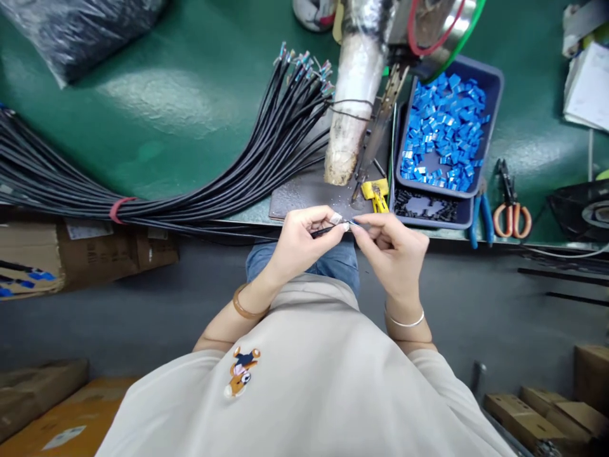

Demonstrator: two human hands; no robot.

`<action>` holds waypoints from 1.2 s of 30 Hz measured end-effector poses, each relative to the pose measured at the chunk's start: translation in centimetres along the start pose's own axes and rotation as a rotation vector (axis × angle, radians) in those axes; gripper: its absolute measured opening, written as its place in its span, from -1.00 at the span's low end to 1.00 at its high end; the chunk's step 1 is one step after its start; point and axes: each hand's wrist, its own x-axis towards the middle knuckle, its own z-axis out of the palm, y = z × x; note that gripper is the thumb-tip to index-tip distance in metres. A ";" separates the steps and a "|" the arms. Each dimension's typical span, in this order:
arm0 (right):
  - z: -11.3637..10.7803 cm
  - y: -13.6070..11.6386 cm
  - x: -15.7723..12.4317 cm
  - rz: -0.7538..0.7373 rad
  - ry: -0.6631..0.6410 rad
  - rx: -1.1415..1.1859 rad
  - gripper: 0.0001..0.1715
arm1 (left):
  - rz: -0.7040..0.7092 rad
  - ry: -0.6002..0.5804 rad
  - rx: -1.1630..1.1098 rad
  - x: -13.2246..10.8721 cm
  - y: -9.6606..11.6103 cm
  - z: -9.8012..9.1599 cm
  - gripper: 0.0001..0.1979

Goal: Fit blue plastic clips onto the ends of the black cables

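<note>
Close together at the bench's front edge, both hands meet at the end of one black cable (323, 232). My left hand (307, 238) pinches that cable just behind its tip. Thumb and forefinger of my right hand (392, 244) are closed on the thin wires (351, 223) at the cable's end; their colours are too small to make out well. A large bundle of black cables (214, 190) with stripped, coloured wire ends runs along the bench to the left, tied by a red band (118, 209). Just beyond my hands lies a yellow tool (377, 193).
A grey bin (495, 108) of blue connectors stands to the right, above another bin (464, 216) of small black parts. Blue-handled pliers (484, 219) and orange-handled cutters (512, 219) lie beside them. A taped white tube (349, 108) hangs low over the dark mat (304, 190).
</note>
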 end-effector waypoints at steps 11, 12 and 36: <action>1.2 0.7 0.4 0.166 0.023 0.338 -0.83 | -0.034 0.016 -0.075 -0.2 -1.0 -0.1 -0.82; 1.0 0.8 0.4 0.168 0.102 0.340 -0.83 | -0.038 0.021 -0.067 -0.2 -1.0 -0.1 -0.82; 1.9 2.1 0.4 -0.122 0.170 0.198 -0.88 | 0.120 0.081 0.055 1.7 -0.6 0.8 -0.84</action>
